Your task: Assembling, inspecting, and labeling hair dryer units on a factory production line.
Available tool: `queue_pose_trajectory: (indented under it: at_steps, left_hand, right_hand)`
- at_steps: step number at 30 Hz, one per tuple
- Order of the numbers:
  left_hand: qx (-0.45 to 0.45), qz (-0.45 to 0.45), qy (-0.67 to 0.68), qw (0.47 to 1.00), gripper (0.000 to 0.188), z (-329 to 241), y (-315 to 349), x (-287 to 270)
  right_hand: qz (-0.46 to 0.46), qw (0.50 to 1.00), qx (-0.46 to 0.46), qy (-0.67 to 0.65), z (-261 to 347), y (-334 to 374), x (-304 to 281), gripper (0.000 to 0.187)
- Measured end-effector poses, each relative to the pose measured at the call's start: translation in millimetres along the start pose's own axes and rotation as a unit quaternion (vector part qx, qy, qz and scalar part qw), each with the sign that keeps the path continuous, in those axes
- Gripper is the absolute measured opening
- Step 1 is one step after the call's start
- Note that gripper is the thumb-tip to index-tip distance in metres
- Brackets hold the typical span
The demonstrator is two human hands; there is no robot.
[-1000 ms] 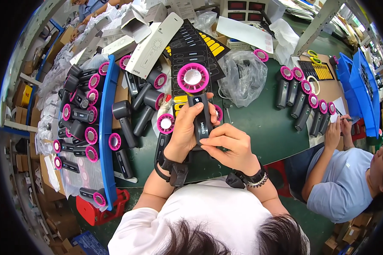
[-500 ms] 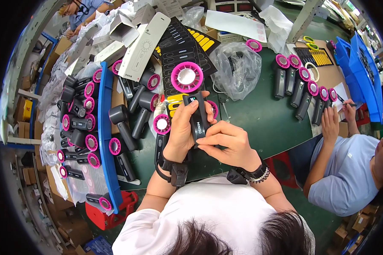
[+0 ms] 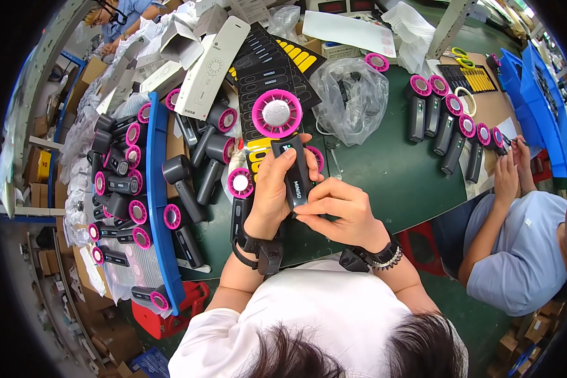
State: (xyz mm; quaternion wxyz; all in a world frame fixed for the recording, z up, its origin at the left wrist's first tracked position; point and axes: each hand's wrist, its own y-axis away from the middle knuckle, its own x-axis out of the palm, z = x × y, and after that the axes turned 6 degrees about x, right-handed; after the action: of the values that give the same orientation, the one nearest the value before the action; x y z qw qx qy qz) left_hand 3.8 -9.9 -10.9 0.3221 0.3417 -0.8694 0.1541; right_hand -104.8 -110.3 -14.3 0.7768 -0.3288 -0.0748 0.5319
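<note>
My left hand (image 3: 268,184) is wrapped round the black handle of a handheld fan (image 3: 277,114), its thumb on the handle front by a small lit display. The fan's head is a magenta ring with a silver-white centre, pointing away from me. At the handle's lower end, the thumb and forefinger of my right hand (image 3: 341,211) are pinched together on its edge; anything thin between those fingertips is too small to make out. Just left of my left hand another fan (image 3: 239,183) lies on the table. Beneath the held fan are dark sticker sheets (image 3: 268,79) with yellow patches.
A blue tray wall (image 3: 160,208) bounds a pile of fans at the left. White boxes (image 3: 211,69) lean behind it. A clear plastic bag (image 3: 353,104) lies ahead on the green table (image 3: 384,189). Right, several fans (image 3: 444,135) stand in a row beside a co-worker (image 3: 516,252).
My hands keep nearly the same grip on the fan. At the right, the co-worker's hands have drawn together, near the end of the fan row.
</note>
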Motion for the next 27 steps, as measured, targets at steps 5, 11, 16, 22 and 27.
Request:
queue_pose_trajectory:
  at_steps: [5, 11, 16, 22, 27]
  left_hand:
    - [0.0, 0.008, -0.008, 1.0, 0.038, -1.5, 0.3, -0.8]
    - [-0.007, 0.027, -0.017, 0.999, 0.041, -1.7, -0.1, -1.4]
    - [-0.012, 0.028, -0.029, 0.999, 0.043, -3.1, 1.0, -1.4]
    - [-0.012, 0.031, 0.012, 0.999, 0.042, -2.2, -0.4, -2.2]
    - [-0.015, 0.033, 0.029, 0.999, 0.043, -0.6, -0.6, -3.8]
  right_hand:
    - [0.003, 1.0, 0.001, 0.002, -1.4, 1.9, 0.3, 0.016]
    - [-0.004, 1.0, -0.009, 0.006, -2.5, 2.4, 0.2, 0.017]
    - [-0.005, 1.0, -0.008, 0.006, -1.5, 2.2, 0.0, 0.018]
    - [-0.005, 1.0, -0.01, 0.006, -2.5, 1.5, 0.3, 0.018]
    - [-0.003, 1.0, -0.006, 0.005, -3.2, 2.8, 1.4, 0.019]
